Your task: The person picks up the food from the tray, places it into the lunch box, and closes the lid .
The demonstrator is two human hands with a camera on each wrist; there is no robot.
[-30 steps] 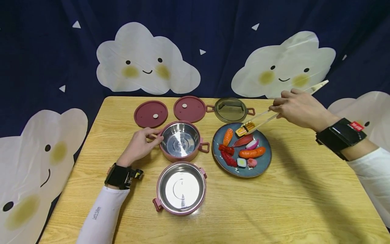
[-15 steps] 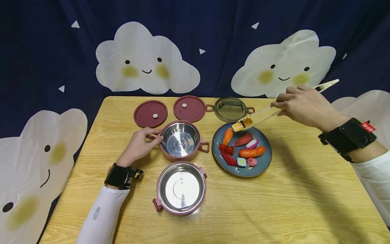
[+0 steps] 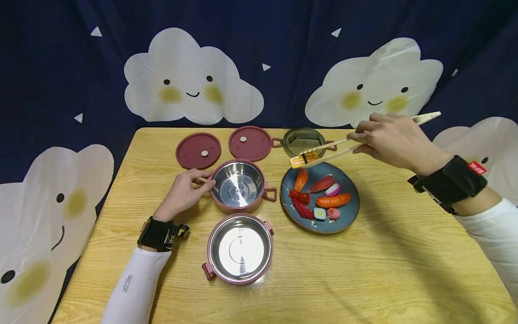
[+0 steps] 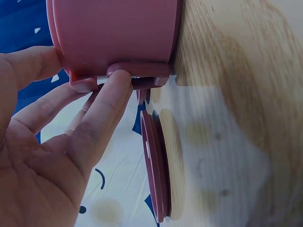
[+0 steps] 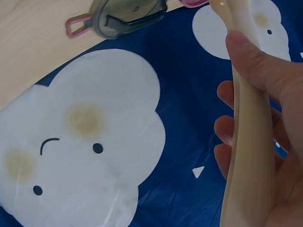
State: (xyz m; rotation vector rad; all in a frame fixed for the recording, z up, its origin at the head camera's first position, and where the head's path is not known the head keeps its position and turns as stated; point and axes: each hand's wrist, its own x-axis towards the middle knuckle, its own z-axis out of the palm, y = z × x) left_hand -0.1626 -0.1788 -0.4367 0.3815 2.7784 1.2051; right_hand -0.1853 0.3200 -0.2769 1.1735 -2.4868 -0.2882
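In the head view my left hand (image 3: pixel 184 194) holds the left side of a pink pot (image 3: pixel 238 208) with a steel lining. The left wrist view shows my thumb at the pot's rim and my fingers at its side handle (image 4: pixel 137 69). My right hand (image 3: pixel 390 141) grips a pair of beige tongs (image 3: pixel 428 118), also filling the right of the right wrist view. A yellow toy sushi piece (image 3: pixel 301 160) with a dark band is pinched in the tong tips, above the far left edge of a blue plate (image 3: pixel 346 180). Several toy foods, including a sausage (image 3: pixel 333 200), lie on the plate.
A second pink pot (image 3: pixel 240 248) stands just in front of the first. Along the table's far edge lie two dark red lids (image 3: pixel 198 150) and a transparent lid (image 3: pixel 303 140) with pink handles. Behind the table hangs a navy curtain (image 3: pixel 283 27) with white clouds.
My right hand has lifted the yellow sushi piece off the plate with the tongs and carried it leftward. My left hand stays on the pot.
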